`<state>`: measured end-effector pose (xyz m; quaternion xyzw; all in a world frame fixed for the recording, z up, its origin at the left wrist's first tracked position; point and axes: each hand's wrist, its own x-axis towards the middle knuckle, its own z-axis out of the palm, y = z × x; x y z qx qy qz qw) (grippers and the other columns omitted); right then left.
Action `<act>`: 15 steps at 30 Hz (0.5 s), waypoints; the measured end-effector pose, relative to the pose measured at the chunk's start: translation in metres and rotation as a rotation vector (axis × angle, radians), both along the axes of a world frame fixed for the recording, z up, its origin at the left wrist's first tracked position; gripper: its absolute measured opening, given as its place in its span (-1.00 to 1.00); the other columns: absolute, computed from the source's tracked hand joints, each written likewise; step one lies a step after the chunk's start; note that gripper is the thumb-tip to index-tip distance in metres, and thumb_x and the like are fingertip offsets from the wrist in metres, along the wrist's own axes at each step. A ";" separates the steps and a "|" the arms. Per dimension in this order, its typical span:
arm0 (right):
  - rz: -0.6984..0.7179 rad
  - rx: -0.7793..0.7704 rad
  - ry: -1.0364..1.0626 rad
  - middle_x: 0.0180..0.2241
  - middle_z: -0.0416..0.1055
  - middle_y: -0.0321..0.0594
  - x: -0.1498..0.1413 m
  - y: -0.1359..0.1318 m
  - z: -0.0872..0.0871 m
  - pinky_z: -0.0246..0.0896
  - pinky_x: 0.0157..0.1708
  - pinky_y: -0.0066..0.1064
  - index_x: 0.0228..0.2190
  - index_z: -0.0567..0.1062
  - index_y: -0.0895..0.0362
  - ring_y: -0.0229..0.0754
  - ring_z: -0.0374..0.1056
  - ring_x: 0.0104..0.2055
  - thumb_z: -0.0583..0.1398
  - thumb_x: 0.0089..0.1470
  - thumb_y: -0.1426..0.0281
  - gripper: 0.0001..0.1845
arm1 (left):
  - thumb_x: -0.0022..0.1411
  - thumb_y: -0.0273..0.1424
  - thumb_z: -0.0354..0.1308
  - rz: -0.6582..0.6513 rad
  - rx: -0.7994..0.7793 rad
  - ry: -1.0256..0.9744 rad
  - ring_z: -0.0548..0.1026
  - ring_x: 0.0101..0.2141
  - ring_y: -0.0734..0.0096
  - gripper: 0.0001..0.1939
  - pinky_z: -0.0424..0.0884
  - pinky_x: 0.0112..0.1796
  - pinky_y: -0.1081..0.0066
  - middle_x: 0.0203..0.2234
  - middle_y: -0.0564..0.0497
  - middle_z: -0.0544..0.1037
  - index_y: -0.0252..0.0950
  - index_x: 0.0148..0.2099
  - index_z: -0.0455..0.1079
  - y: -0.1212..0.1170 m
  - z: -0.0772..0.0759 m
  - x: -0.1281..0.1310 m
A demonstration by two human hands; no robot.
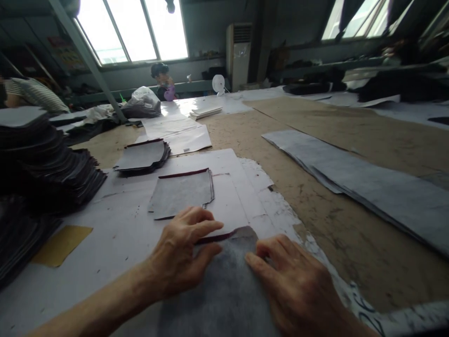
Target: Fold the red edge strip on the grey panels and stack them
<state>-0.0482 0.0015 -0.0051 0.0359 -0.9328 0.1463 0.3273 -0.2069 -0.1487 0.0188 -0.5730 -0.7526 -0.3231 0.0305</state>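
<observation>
A grey fabric piece (224, 290) with a dark red strip along its far edge lies in front of me on white paper. My left hand (185, 248) is over its left side, thumb and index finger apart on either side of the strip. My right hand (298, 281) has its thumb and curled fingers closed on the piece's right edge, near the raised far corner. Beyond them lies a small set of similar grey pieces (184, 192) with a red edge. A thicker stack of such pieces (142, 155) sits farther back.
Tall dark fabric stacks (45, 159) stand at the left, by a yellow-brown sheet (63, 244). Long grey fabric panels (343, 164) lie on the brown table covering (242, 133) at right. A white fan (218, 83) and a person (162, 79) are at the far side.
</observation>
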 end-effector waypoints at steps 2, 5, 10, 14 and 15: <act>0.013 -0.032 -0.031 -0.47 0.33 -0.15 0.000 0.001 -0.001 0.17 -0.44 -0.37 -0.40 0.49 0.20 -0.19 0.21 -0.40 -0.04 0.02 0.62 -0.68 | 0.07 -0.49 0.14 -0.014 0.006 -0.047 0.39 -0.30 0.30 -0.74 0.39 -0.26 0.18 -0.32 -0.03 0.44 -0.26 -0.14 0.43 0.027 -0.006 0.011; -0.024 -0.039 0.015 -0.48 0.34 -0.16 0.001 0.004 -0.002 0.21 -0.42 -0.37 -0.34 0.48 0.24 -0.20 0.23 -0.40 -0.02 0.04 0.63 -0.71 | 0.02 -0.55 0.15 0.014 0.025 -0.133 0.40 -0.35 0.31 -0.77 0.41 -0.29 0.18 -0.40 -0.02 0.45 -0.28 -0.22 0.46 0.047 -0.016 0.020; -0.183 0.095 0.069 -0.44 0.40 -0.16 0.001 0.006 -0.003 0.24 -0.40 -0.39 -0.20 0.47 0.27 -0.21 0.27 -0.38 0.01 0.06 0.62 -0.69 | 0.06 -0.53 0.16 0.045 0.113 -0.140 0.42 -0.36 0.36 -0.80 0.44 -0.30 0.25 -0.41 0.00 0.45 -0.27 -0.22 0.47 0.047 -0.024 0.020; -0.248 0.169 0.008 -0.43 0.40 -0.12 -0.001 0.004 -0.003 0.23 -0.41 -0.36 -0.21 0.49 0.27 -0.17 0.27 -0.37 -0.06 0.06 0.61 -0.62 | 0.14 -0.54 0.09 -0.007 0.118 -0.084 0.39 -0.37 0.38 -0.80 0.43 -0.35 0.31 -0.42 -0.02 0.42 -0.27 -0.19 0.46 0.046 -0.025 0.020; -0.260 0.172 -0.011 -0.44 0.39 -0.12 -0.001 0.004 -0.003 0.23 -0.42 -0.36 -0.22 0.50 0.27 -0.16 0.27 -0.37 -0.06 0.06 0.61 -0.62 | 0.15 -0.54 0.07 -0.024 0.111 -0.071 0.38 -0.38 0.38 -0.79 0.42 -0.36 0.32 -0.43 -0.02 0.41 -0.27 -0.18 0.46 0.047 -0.025 0.020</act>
